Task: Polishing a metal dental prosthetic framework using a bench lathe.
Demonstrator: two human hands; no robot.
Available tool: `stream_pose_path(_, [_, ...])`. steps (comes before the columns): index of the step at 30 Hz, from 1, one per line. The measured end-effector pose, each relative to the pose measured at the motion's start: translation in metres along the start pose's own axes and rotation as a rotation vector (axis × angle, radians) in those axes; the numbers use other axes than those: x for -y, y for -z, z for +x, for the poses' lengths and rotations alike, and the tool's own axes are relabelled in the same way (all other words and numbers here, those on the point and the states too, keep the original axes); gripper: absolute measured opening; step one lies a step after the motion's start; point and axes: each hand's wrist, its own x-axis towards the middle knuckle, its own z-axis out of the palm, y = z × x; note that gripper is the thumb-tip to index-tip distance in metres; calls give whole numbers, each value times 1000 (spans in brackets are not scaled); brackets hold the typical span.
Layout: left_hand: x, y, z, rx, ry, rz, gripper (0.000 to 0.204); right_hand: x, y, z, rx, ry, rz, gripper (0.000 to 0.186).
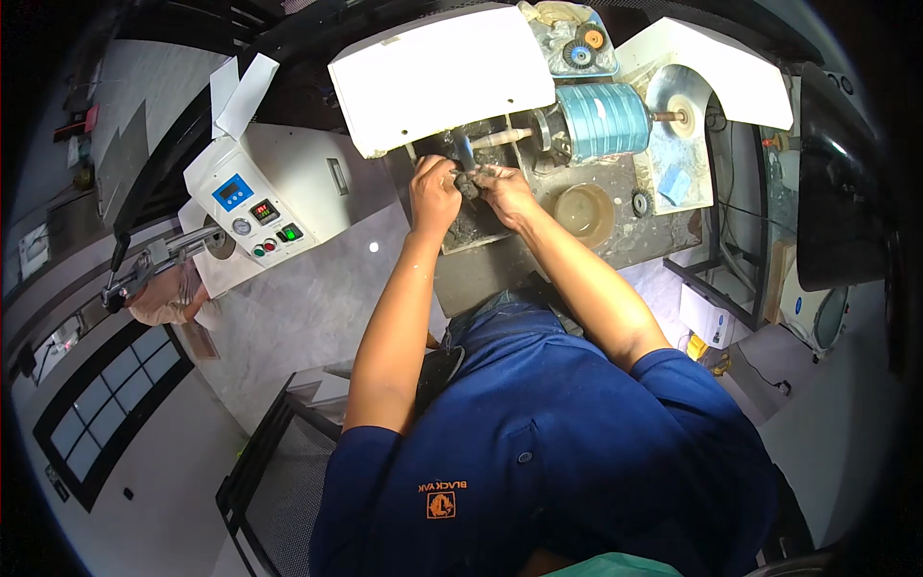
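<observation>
Both my hands are together under the front of a white machine hood [437,77]. My left hand [436,195] and my right hand [508,196] pinch a small dark grey lump [466,185] between their fingertips. It looks coated in wet grey paste, and its exact kind cannot be made out. Just beyond the fingers is a tapered spindle [502,138] that runs left from a blue-wrapped motor [606,120]. Something upright and bluish-grey stands right behind the lump, partly blurred. Grey slurry coats the pan below my hands.
A round bowl [584,213] stands right of my right hand, with a black brush wheel [642,203] farther right. Behind the motor sits a blue tray [606,69] holding brush wheels. A white control cabinet [298,178] stands at left; another person's arm [194,306] shows beyond.
</observation>
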Motion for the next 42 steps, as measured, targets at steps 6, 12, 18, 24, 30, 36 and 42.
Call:
stream_pose_path(6, [1, -1, 10, 131, 210, 70, 11, 0, 8, 11, -16, -8, -144, 10])
stream_pose_path(12, [-6, -2, 11, 110, 225, 46, 8, 3, 10, 14, -38, 0, -140, 9])
stream_pose_path(18, [0, 3, -13, 42, 387, -176, 17, 16, -7, -8, 27, 118, -444, 6])
stream_pose_path(24, [6, 0, -16, -96, 151, -118, 19, 7, -9, -9, 52, 4, -115, 7])
stream_pose_path(30, [3, 1, 2, 0, -28, 13, 20, 6, -4, 1, 23, -45, 13, 10])
stream_pose_path(36, [6, 3, -4, -32, -49, -1, 22, -3, 2, 6, 81, -48, -37, 11])
stream_pose_path(42, [6, 3, 3, -31, -91, -24, 23, 1, -1, 4, 55, -60, 18, 11])
